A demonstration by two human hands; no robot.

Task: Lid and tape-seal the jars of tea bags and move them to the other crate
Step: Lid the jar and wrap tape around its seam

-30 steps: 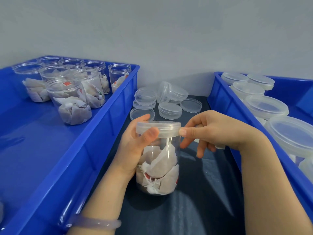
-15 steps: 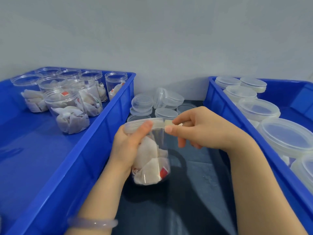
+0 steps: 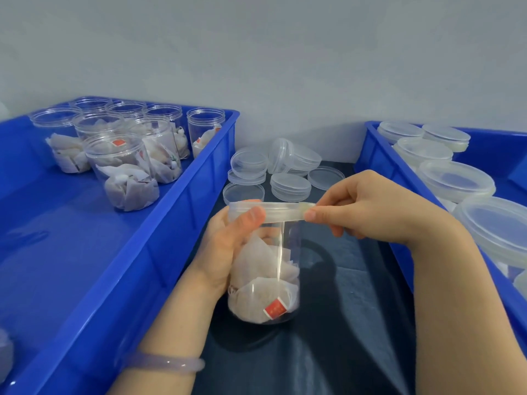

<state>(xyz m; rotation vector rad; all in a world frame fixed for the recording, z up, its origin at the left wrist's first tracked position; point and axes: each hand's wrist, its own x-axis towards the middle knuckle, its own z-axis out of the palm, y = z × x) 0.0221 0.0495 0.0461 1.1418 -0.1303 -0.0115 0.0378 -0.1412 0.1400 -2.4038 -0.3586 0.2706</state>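
I am gripping a lidded clear jar of tea bags (image 3: pixel 266 269) with my left hand (image 3: pixel 228 246), thumb pressing on the lid's rim, the jar standing on the dark counter (image 3: pixel 342 323) between two blue crates. My right hand (image 3: pixel 379 206) is pinching a strip of clear tape (image 3: pixel 288 213) at the rim. Loose lids (image 3: pixel 289 185) are lying behind.

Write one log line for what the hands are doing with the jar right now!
left hand: grips lidded jar | right hand: pinches tape strip at lid rim | stage: taping
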